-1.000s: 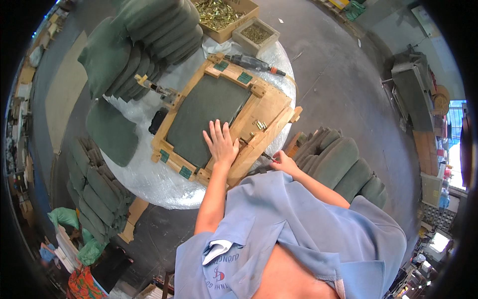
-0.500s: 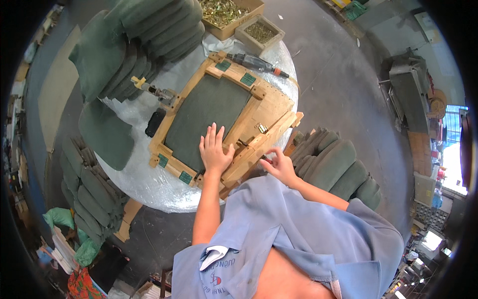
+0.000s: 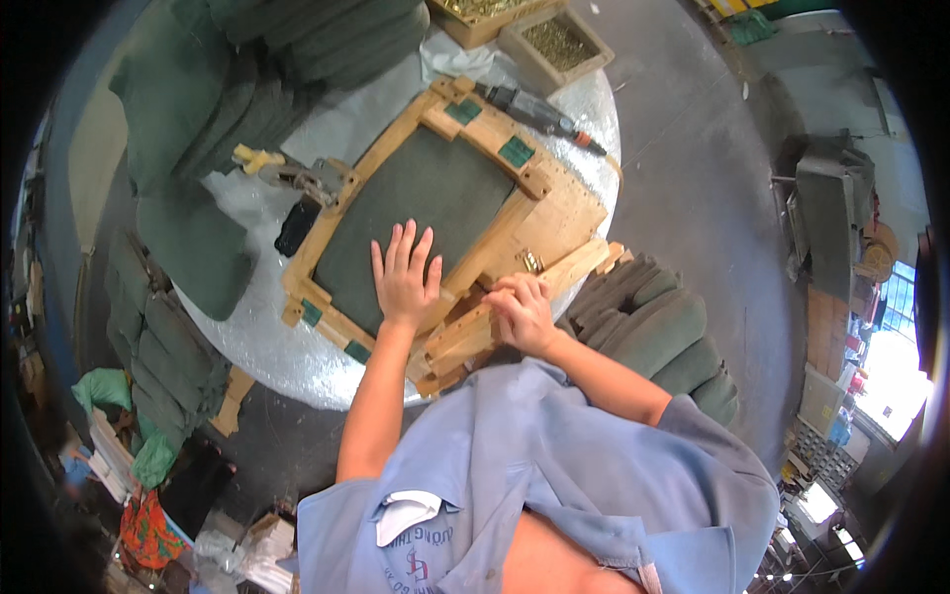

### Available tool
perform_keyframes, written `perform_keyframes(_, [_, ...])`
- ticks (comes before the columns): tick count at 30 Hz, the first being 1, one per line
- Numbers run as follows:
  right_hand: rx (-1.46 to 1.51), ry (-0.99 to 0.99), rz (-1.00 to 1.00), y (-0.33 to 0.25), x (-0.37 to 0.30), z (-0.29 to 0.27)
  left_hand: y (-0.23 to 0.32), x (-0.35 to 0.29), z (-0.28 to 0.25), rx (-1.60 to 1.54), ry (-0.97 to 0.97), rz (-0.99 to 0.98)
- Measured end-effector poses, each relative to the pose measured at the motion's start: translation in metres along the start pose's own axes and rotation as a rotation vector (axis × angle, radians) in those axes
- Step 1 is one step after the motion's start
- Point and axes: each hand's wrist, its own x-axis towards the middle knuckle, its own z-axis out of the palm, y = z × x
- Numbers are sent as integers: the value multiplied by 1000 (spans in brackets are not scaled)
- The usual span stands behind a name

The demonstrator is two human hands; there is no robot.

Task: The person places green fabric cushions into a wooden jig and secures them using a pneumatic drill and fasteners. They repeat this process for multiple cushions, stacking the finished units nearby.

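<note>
A dark green fabric-covered panel [image 3: 406, 203] lies inside a wooden frame jig [image 3: 374, 183] on the round table. My left hand [image 3: 404, 287] rests flat on the panel's near part, its fingers spread. My right hand [image 3: 524, 309] is closed at the jig's near wooden bar [image 3: 574, 270], fingers curled down. What it grips is hidden under the fingers. Just beyond those fingers sits a small brass-coloured metal fitting [image 3: 531, 260]. A toggle clamp with a yellow tip [image 3: 257, 158] is mounted on the jig's far left side.
A power driver [image 3: 534, 111] lies beyond the jig, close to an open box of small metal fasteners [image 3: 556, 45]. Stacked green cushions [image 3: 317, 40] rise at the back left. More cushions [image 3: 658, 322] are piled at right. Plastic film covers the round tabletop [image 3: 297, 366].
My right hand has moved from the near side of the bar up onto it, and its fingers have curled. My left hand stays on the panel. The whole view has shifted a little.
</note>
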Motion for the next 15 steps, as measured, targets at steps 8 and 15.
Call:
perform_keyframes(8, [-9, 70, -15, 11, -12, 14, 82, -13, -57, -75, -321, -74])
perform_keyframes(15, [-32, 57, 67, 4, -12, 7, 87, -55, -74, -85, -617, -325])
